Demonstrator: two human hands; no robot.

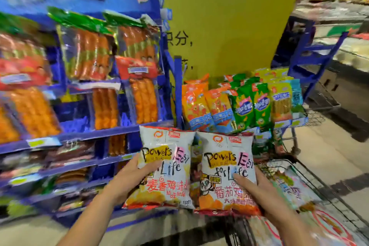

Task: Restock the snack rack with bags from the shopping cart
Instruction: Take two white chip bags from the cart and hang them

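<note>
1. My left hand [129,177] grips one white bag [169,166] by its lower left edge. The thumb lies across the front and the fingers are hidden behind.
2. My right hand [257,187] grips a second bag [225,173] the same way from its right edge, thumb on the print.
3. Both bags are upright and face me, side by side and almost touching, just off the right end of the rack [89,136] at the level of its lower shelves. I judge I hold them this way to read the labels. The designs match but the red flavour lines differ, so they probably go in separate slots.
4. Gripping low and at the outer edges keeps the puffed tops from being crushed and leaves the fronts readable.
5. The cart [327,191] sits to the right of the rack, under my right forearm, with more packets lying flat in it. A good part of the job looks left to do.
6. The rack's upper shelves hold sausage packs standing face out. The lower shelves are blurred, so I cannot tell where these bags belong.
7. Further right of the rack, against a yellow pillar [229,26], a side display [239,104] holds orange and green packs.
8. My next move should be finding a matching row, then sliding each bag in upright with its label outward.
</note>
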